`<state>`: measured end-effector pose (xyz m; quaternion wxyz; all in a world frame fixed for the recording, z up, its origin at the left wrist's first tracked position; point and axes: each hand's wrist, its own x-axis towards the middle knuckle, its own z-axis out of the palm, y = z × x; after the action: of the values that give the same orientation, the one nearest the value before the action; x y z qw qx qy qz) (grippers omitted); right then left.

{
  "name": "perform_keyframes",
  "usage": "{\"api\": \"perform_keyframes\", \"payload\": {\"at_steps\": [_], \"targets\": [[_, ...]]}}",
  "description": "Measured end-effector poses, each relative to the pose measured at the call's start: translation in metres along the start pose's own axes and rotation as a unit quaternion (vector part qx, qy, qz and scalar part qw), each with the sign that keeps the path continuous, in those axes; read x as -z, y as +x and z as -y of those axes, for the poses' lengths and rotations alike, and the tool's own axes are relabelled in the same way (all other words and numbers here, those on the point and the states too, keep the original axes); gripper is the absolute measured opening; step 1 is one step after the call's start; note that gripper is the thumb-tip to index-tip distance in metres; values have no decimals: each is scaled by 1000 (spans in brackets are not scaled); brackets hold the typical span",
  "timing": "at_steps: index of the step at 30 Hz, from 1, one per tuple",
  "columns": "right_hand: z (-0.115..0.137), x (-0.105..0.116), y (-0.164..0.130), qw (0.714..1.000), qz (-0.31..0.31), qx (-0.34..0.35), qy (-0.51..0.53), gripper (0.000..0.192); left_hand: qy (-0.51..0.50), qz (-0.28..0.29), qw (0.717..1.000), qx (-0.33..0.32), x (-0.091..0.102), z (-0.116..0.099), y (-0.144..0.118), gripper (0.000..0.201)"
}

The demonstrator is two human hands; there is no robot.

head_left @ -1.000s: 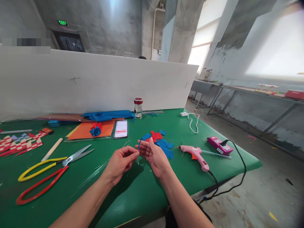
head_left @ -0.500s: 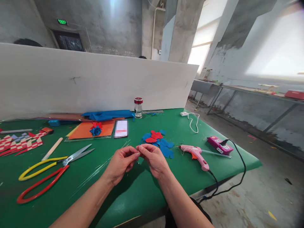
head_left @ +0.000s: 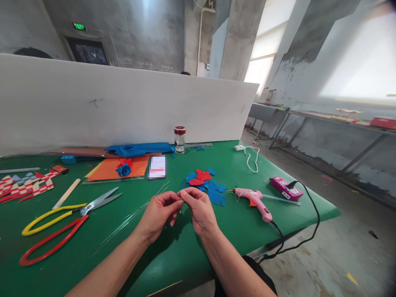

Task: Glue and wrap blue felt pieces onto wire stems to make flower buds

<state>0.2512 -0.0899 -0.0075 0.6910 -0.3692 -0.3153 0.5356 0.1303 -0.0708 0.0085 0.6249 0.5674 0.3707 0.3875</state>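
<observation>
We've got both hands meeting above the green felt-covered table, towards its near edge. Our left hand and right hand are pinched fingertip to fingertip on something tiny and thin; what it is, we can't make out. Just beyond lies the pile of red and blue felt cut-outs, the pink hot-glue gun beside it.

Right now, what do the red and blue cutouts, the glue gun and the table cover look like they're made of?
Red and blue cutouts: probably felt or craft foam; matte, flat colour, soft cut edges.
Glue gun: pink moulded plastic with a slight sheen and a black cord.
Table cover: looks like smooth green fabric or vinyl, draped round over the edge.
Both hands, left hand and right hand, pinch something too small to identify.
</observation>
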Motion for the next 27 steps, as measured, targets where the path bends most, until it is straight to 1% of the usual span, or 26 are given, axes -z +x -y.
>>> {"api": "perform_keyframes", "payload": {"at_steps": [2,4,6,7,9,14,17,20,22,24,25,27], "targets": [[1,-1,-1,1000,0,-6,6,21,-8,-11,1000,-7,0,0,0,34],[3,-1,0,999,28,-29,4,27,-16,-21,1000,-10,1,0,1,34],[6,1,1,997,61,-55,-1,35,-19,-22,1000,-9,2,0,1,33],[8,3,2,996,69,-63,-2,38,-19,-20,1000,-7,2,0,1,33],[9,6,3,996,64,-59,-4,38,-16,-14,1000,-4,2,0,1,33],[4,8,5,999,42,-28,-7,26,-1,-2,1000,-2,0,0,0,34],[1,6,4,999,44,-1,-1,22,-5,15,1000,4,0,1,0,33],[5,3,2,998,56,22,-12,22,-17,28,999,9,1,0,0,31],[10,3,1,995,82,32,-46,20,-5,14,1000,-12,2,-1,0,30],[16,4,1,989,109,55,-86,21,33,-11,998,-52,3,-3,-1,28],[19,5,0,985,114,78,-108,24,57,-23,995,-76,4,-4,-1,27],[22,8,0,974,103,132,-154,28,104,-44,987,-117,5,-5,-2,25]]}}
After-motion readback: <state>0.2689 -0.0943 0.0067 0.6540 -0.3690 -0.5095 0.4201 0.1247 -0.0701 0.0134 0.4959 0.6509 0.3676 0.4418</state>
